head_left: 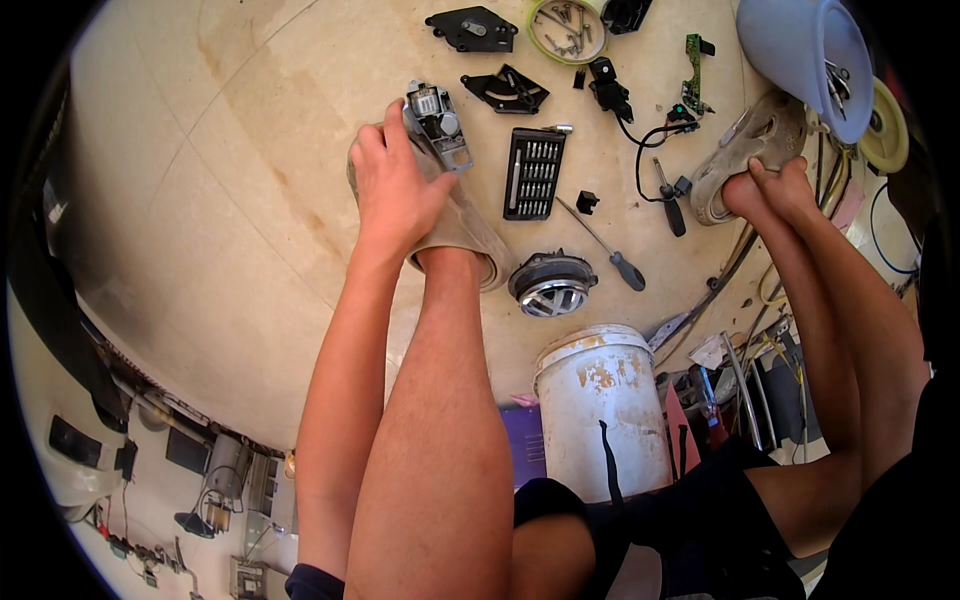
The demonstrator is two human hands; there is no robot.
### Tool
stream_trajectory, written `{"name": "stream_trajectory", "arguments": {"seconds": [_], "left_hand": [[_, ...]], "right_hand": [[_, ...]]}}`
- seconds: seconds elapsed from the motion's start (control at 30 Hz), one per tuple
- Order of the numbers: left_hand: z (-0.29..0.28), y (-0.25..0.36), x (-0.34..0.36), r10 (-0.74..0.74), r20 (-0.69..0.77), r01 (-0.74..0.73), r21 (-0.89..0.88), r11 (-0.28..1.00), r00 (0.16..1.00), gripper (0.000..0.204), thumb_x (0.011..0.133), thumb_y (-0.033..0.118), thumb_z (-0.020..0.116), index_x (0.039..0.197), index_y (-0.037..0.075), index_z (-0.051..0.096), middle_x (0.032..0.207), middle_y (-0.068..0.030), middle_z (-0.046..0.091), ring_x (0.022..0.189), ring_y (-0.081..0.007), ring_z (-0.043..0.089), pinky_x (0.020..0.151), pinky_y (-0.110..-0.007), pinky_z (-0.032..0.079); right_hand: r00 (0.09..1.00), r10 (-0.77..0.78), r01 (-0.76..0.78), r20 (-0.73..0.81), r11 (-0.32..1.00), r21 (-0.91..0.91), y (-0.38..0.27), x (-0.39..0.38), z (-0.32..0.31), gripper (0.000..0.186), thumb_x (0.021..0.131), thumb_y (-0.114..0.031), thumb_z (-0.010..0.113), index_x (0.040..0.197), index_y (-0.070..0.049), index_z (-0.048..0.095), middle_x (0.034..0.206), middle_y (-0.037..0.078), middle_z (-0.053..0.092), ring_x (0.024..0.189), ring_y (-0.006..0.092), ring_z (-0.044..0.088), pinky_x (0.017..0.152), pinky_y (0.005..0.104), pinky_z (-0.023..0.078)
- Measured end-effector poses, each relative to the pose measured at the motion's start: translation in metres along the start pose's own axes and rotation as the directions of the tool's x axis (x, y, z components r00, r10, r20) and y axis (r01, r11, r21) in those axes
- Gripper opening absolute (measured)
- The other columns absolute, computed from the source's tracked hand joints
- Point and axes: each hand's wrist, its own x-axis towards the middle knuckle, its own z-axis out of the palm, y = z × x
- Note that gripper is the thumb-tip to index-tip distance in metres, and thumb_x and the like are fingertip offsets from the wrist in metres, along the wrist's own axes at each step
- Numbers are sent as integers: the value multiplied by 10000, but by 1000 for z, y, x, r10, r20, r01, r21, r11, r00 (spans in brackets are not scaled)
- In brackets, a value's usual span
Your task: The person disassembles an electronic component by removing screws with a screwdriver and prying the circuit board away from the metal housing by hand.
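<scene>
My left hand [390, 195] is closed around a small grey motor assembly [438, 125] with a metal motor and a round gear housing, index finger along one side and thumb at its lower edge. The hand rests on my left shoe [462, 235], a grey-brown clog. Further right, my right hand [785, 185] lies by my right ankle, its curled fingers and thumb against the rim of my right shoe [735, 160]. A black bit case [535, 173], a grey-handled screwdriver [625, 270] and a round chromed emblem part [552, 285] lie on the floor between my feet.
Black plastic covers [472, 30], a green-rimmed dish of screws [568, 30], a circuit board [693, 75] and a cabled black part [610, 90] lie ahead. A second screwdriver [671, 200] lies near my right shoe. A blue bucket [785, 50] lies tipped; a white bucket [605, 410] stands nearer.
</scene>
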Motion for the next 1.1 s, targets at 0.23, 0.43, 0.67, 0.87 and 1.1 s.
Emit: {"name": "stream_trajectory", "arguments": {"seconds": [0.23, 0.43, 0.67, 0.87, 1.1], "left_hand": [[1, 1, 0, -3, -2, 3, 8, 1000, 1000, 934, 650, 160, 826, 1424, 25, 322, 1169, -201, 432, 1132, -393, 414, 1002, -431, 372], [-1, 3, 1, -47, 32, 47, -1, 999, 998, 963, 652, 140, 831, 1450, 82, 295, 1218, -190, 414, 1168, -395, 403, 1027, -441, 368], [0, 4, 1, -54, 36, 53, 19, 998, 998, 955, 652, 141, 833, 1447, 85, 307, 1220, -188, 413, 1174, -392, 400, 1030, -437, 368], [2, 4, 0, -29, 4, 28, 46, 999, 1000, 929, 646, 172, 833, 1426, 48, 345, 1181, -183, 425, 1140, -373, 412, 1002, -421, 381], [3, 3, -2, -9, -28, 11, 65, 998, 1000, 911, 649, 185, 830, 1417, 33, 365, 1168, -186, 442, 1122, -369, 422, 989, -416, 388]], "right_hand": [[1000, 1, -1, -2, 1000, -2, -1, -1, -1, 593, 880, -441, 623, 1112, 95, 520, 1017, 294, 647, 972, 434, 636, 854, 436, 508], [1000, -8, 8, 4, 1000, -5, 0, -1, -1, 582, 881, -435, 622, 1111, 91, 526, 1015, 291, 648, 969, 435, 635, 852, 438, 508], [1000, -11, 11, 14, 1000, -9, -1, -2, -1, 568, 882, -428, 621, 1109, 86, 534, 1013, 288, 650, 966, 437, 635, 850, 440, 509], [1000, -12, 13, 23, 1000, -16, 1, -1, 0, 557, 883, -422, 620, 1108, 81, 540, 1011, 286, 652, 963, 438, 635, 848, 442, 510], [999, -21, 23, 45, 999, -38, 4, 3, -2, 544, 884, -415, 619, 1107, 76, 547, 1008, 283, 653, 959, 439, 634, 846, 445, 511]]}}
